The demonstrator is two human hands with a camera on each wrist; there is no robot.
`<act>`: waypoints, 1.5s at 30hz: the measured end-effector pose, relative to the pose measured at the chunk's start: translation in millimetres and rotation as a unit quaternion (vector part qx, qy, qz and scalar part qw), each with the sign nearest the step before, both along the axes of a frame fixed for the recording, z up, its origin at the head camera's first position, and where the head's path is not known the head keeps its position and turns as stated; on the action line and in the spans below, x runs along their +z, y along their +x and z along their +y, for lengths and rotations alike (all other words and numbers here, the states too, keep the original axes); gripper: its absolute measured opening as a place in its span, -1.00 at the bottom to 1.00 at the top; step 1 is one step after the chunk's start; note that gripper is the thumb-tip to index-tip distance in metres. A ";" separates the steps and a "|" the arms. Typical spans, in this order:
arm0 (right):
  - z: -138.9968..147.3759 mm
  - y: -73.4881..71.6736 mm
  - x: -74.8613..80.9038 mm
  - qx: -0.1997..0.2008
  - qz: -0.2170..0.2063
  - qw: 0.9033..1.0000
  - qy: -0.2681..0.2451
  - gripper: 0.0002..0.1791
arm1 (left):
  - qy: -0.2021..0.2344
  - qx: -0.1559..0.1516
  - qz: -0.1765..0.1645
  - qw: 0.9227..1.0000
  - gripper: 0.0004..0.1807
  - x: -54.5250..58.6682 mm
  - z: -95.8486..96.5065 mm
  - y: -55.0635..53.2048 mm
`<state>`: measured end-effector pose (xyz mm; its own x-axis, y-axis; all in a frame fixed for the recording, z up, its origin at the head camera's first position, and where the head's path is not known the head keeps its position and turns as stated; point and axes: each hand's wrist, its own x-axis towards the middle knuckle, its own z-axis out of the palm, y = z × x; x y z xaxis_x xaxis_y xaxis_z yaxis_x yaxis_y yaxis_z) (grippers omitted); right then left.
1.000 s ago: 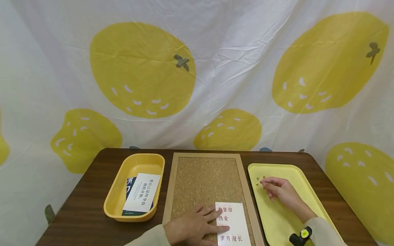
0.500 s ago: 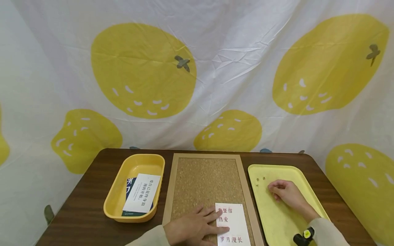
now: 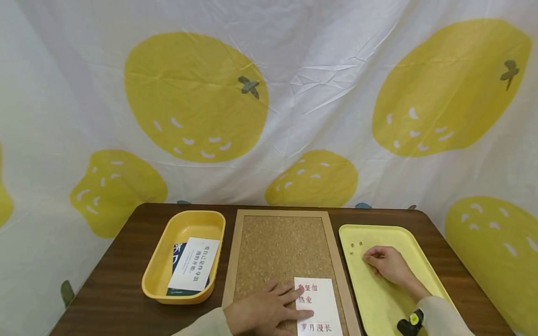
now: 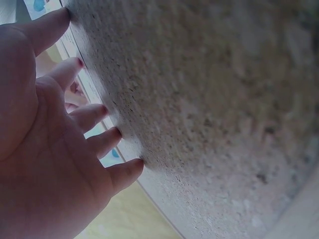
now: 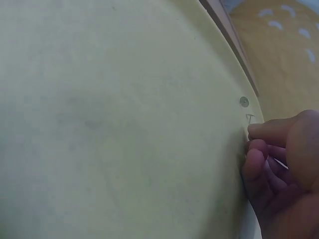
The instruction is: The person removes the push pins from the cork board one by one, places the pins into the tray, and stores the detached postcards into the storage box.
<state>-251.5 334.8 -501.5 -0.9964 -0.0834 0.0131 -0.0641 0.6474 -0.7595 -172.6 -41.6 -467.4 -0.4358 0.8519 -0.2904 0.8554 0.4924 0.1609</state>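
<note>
My left hand (image 3: 269, 308) lies flat with fingers spread on the lower part of a wood-framed corkboard (image 3: 279, 247). Two of its fingers extend over a white card (image 3: 321, 312) printed with red characters, at the board's lower right. In the left wrist view, the fingertips (image 4: 102, 112) press along the cork surface. Over a pale yellow tray (image 3: 370, 298), my right hand (image 3: 388, 266) has thumb and forefinger pinched together on a small thumbtack, mostly hidden by the fingertips. Several thumbtacks (image 3: 360, 243) lie near the tray's far left; one thumbtack (image 5: 244, 102) shows clearly in the right wrist view.
A yellow-orange basin (image 3: 151, 275) stands left of the board, holding a white card (image 3: 189, 270) with dark print over a dark green and blue card (image 3: 178, 249). All rest on a dark wooden table (image 3: 113, 266). A lemon-patterned curtain (image 3: 311, 121) hangs behind.
My right hand has drawn back to the right, away from the thumbtacks on the tray, then shifted slightly left again. The left hand and the card stay in place.
</note>
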 end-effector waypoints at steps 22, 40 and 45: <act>-1.0 -0.9 -0.4 -0.007 -0.007 1.000 0.023 -0.88 | -0.003 -0.007 0.031 0.999 -0.38 3.5 -0.1 3.8; -3.9 1.6 6.5 -0.003 0.020 0.999 0.035 -0.90 | -0.008 -0.005 0.035 0.999 -0.38 2.4 0.6 4.0; -9.7 1.8 10.1 0.002 0.028 0.999 0.041 -0.90 | -0.001 -0.004 0.013 1.000 -0.38 2.3 0.4 2.5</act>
